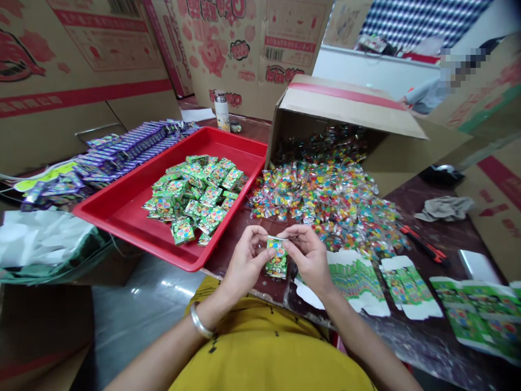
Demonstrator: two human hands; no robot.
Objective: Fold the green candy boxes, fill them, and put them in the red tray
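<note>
Between my two hands, at the table's near edge, is a small green printed candy box [277, 262]. The thumb and fingers of my left hand [253, 251] pinch its upper left side. My right hand [306, 254] grips the upper right corner, with its fingertips at the white top edge. Just beyond my hands spreads a heap of small clear bags of colourful candy [325, 190]. To the right of my right hand lie fanned flat green cartons [354, 282]. A pile of filled-looking green boxes [199, 190] sits in the red tray [122, 217] on the left.
An open cardboard carton [350, 106] lies on its side behind the candy bags. Purple boxes [134, 144] stand in rows at the left. A thermos [222, 111], a red-and-black cutter [425, 245] and a grey cloth [443, 208] are around. Another person's sleeve [425, 96] shows at the back right.
</note>
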